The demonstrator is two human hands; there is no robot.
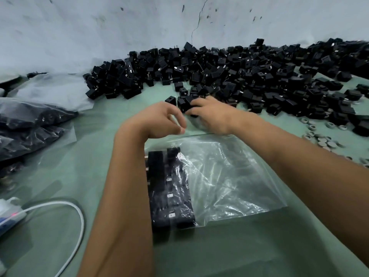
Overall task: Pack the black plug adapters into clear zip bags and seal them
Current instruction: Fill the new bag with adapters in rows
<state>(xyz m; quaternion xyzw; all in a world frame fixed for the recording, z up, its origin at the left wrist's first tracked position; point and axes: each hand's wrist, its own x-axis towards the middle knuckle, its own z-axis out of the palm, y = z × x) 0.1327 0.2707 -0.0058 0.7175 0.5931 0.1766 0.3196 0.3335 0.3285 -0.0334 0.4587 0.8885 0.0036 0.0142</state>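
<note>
Here the clear zip bag (219, 176) lies flat on the green surface (69, 176), with its mouth turned toward the far wall. Inside the bag, along its left edge, black plug adapters (169, 188) stand packed in two neat rows; the rest of the bag holds nothing. Just beyond the mouth of the bag, the right hand (211, 114) curls its fingers around a few loose adapters (187, 105), so its grip is full. The left hand (159, 120) is at the left corner of the bag's mouth, fingers curled with thumb and fingertips close together; I cannot tell if it pinches the plastic edge or holds nothing. Behind the bag, against the pale wall (99, 27), a large heap of adapters (239, 72) spreads wide to the right. Right of the bag, small grey rings (323, 142) lie scattered. Left of the bag there are filled bags (30, 124) of adapters, and nearer, a white cable (77, 212) curves from a power strip (10, 214).
</note>
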